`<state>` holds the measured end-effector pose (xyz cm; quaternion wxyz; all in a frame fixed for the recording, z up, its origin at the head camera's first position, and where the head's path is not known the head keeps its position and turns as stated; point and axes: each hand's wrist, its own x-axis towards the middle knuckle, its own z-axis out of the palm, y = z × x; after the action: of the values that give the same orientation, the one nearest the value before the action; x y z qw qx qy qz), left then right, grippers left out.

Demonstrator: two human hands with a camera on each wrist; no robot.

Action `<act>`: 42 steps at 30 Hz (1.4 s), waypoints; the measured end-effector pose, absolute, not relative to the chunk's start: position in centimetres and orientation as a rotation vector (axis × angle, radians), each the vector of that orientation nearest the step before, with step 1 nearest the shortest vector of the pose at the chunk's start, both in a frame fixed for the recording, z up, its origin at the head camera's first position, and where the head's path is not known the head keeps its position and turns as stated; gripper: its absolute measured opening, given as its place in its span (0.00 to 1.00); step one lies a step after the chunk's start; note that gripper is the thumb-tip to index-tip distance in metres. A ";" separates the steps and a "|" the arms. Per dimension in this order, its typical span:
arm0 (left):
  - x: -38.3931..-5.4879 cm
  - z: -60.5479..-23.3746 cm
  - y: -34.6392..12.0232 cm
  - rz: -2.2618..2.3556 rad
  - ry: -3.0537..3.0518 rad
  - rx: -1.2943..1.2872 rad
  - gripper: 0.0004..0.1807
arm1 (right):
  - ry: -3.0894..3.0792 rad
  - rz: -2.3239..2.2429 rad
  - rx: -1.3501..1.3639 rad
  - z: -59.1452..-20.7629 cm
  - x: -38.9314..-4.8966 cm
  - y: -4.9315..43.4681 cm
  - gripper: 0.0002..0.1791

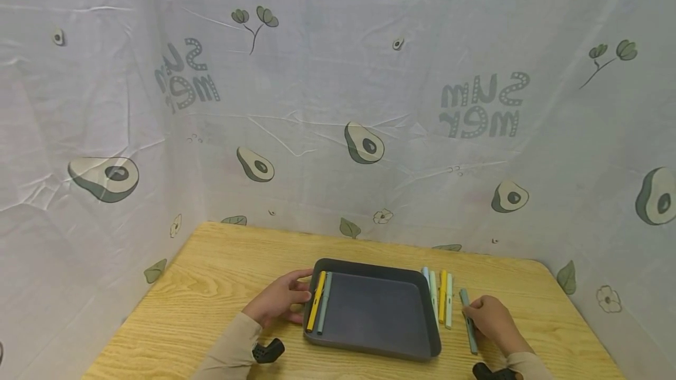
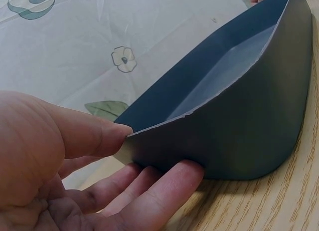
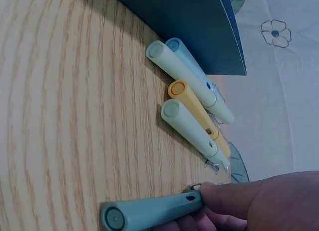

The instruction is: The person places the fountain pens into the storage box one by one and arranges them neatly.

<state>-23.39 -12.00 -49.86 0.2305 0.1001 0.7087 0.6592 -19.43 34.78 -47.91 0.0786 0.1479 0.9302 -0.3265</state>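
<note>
A dark grey tray [image 1: 372,352] stands on the table, with a yellow pen [image 1: 315,304] and a grey-green pen [image 1: 324,305] lying along the inside of its left wall. My left hand [image 1: 282,298] holds the tray's left side; in the left wrist view the thumb [image 2: 107,136] is at the rim and other fingers touch the outer wall low down. To the right of the tray, my right hand [image 1: 492,320] pinches another grey-green pen [image 1: 470,327] by its clip end. That pen's round end [image 3: 115,218] faces the right wrist camera.
Between the tray and my right hand lie a light blue pen [image 3: 187,56], a yellow pen [image 3: 192,104] and two pale green pens [image 3: 182,74], roughly side by side. The wooden table [image 1: 232,263] meets a hanging patterned cloth [image 1: 317,192] at the back.
</note>
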 end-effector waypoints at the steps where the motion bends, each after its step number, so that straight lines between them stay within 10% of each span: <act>1: -23.4 -49.9 -12.0 1.814 1.949 0.273 0.33 | 2.778 -0.987 0.449 -48.0 -19.4 34.8 0.14; 42: -23.4 -49.8 -12.1 1.834 1.915 0.270 0.34 | 2.706 -1.459 0.475 -45.1 -17.8 35.4 0.29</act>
<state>-23.37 -12.07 -49.76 0.2360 0.0985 0.6982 0.6686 -17.80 35.40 -45.11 0.0154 0.1526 0.8698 -0.4690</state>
